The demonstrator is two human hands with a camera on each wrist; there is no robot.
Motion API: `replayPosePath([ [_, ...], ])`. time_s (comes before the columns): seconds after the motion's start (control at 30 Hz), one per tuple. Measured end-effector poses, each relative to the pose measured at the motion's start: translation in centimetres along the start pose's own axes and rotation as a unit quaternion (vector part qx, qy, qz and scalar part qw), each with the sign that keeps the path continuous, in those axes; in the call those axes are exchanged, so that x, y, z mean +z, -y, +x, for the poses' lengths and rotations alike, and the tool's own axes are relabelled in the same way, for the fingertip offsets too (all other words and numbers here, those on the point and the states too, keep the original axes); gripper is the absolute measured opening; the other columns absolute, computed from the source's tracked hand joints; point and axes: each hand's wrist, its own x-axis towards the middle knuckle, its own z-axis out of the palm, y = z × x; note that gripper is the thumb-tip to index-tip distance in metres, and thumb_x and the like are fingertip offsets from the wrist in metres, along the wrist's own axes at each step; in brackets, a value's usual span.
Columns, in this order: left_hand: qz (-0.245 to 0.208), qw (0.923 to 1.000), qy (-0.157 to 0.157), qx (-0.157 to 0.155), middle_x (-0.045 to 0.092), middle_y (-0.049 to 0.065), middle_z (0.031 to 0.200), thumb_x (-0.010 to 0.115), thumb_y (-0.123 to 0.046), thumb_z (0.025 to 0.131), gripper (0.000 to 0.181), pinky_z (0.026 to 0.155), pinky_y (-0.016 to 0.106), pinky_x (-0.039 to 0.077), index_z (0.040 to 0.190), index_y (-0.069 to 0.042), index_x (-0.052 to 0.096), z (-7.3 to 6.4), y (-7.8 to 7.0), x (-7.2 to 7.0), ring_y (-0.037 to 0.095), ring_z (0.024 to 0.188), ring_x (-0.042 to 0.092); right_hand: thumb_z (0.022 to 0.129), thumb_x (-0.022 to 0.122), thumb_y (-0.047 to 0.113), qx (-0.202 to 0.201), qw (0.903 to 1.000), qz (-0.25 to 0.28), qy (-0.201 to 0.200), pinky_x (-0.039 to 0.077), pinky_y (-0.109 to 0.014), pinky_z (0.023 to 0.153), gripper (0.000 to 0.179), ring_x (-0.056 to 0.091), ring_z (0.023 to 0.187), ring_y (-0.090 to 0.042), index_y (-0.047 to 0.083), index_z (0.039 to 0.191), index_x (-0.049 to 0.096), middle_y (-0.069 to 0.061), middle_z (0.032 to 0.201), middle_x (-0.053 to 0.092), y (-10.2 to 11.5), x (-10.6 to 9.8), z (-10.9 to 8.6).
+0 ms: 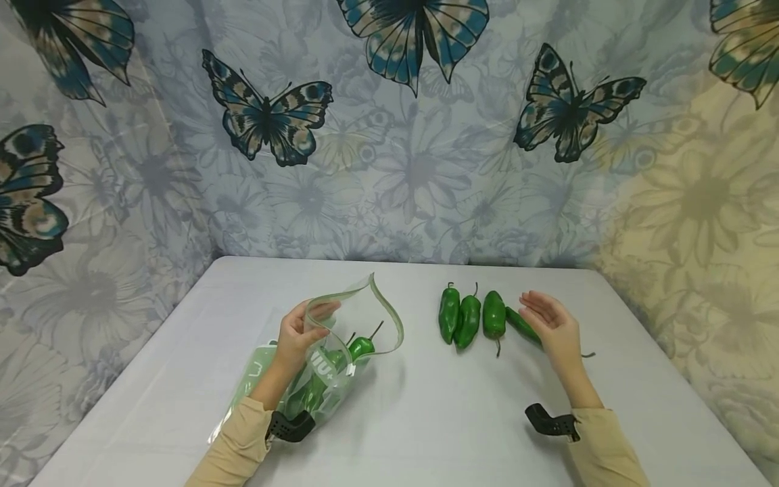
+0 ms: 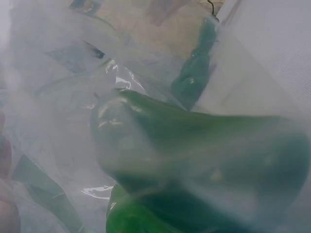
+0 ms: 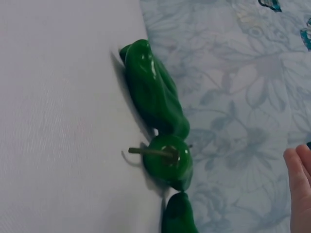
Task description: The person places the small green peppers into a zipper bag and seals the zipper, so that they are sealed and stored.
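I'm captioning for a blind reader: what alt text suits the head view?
A person's left hand holds an open, clear zip bag of green chili peppers; the right hand is near the rightmost of four loose peppers on a white table, before a butterfly-print backdrop.

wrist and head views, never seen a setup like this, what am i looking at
There is no machine here, just a person working bare-handed. The wide picture comes from a camera on the head; the two close ones come from black wrist cameras. On the white table lie four green peppers and a flat pale green packet. The left hand holds a clear bag by its open mouth, with more peppers inside. The right hand holds nothing; it is by the rightmost pepper, touching or not is unclear.
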Motion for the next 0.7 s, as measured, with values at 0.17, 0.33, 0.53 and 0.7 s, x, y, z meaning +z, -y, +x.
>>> replayPosePath([
  [0.17, -0.001, 1.0, 0.001, 0.0, 0.06, 0.007, 0.111, 0.067, -0.009, 0.08, 0.039, 0.089, 0.03, 0.037, 0.116, 0.001, 0.055, 0.0, -0.1, 0.0, 0.021, 0.107, 0.052, 0.078, 0.068, -0.001, -0.023, 0.9939, -0.107, 0.012, 0.041, -0.018, 0.082, 0.038, 0.056, 0.099, -0.01, -0.006, 0.114, 0.055, -0.011, 0.108, 0.059, -3.0, -2.2, 0.1],
  [0.33, -0.001, 1.0, 0.001, 0.004, 0.06, 0.008, 0.111, 0.066, -0.005, 0.08, 0.038, 0.085, 0.03, 0.04, 0.116, 0.004, 0.054, 0.1, -0.2, -0.1, 0.021, 0.107, 0.052, 0.077, 0.068, 0.0, -0.029, 0.9813, -0.19, 0.003, 0.04, -0.016, 0.082, 0.041, 0.055, 0.1, -0.01, 0.002, 0.117, 0.057, -0.01, 0.11, 0.059, -7.1, -5.5, 0.2],
  [0.53, -0.001, 1.0, 0.0, 0.0, 0.06, 0.008, 0.111, 0.066, -0.005, 0.081, 0.038, 0.085, 0.03, 0.04, 0.116, 0.003, 0.055, 0.1, -0.1, -0.1, 0.021, 0.107, 0.053, 0.077, 0.07, 0.006, -0.023, 0.9749, -0.221, -0.021, 0.042, -0.019, 0.082, 0.041, 0.056, 0.1, -0.013, 0.008, 0.116, 0.058, -0.009, 0.109, 0.06, -8.0, -7.6, 0.2],
  [0.7, 0.0, 1.0, 0.0, -0.003, 0.06, 0.008, 0.111, 0.066, -0.006, 0.08, 0.037, 0.083, 0.03, 0.041, 0.115, 0.001, 0.056, 0.0, 0.0, -0.1, 0.021, 0.106, 0.053, 0.076, 0.072, 0.01, -0.005, 0.9707, -0.238, -0.036, 0.042, -0.018, 0.081, 0.041, 0.056, 0.099, -0.012, 0.01, 0.115, 0.059, -0.005, 0.107, 0.06, -7.8, -8.6, 0.3],
])
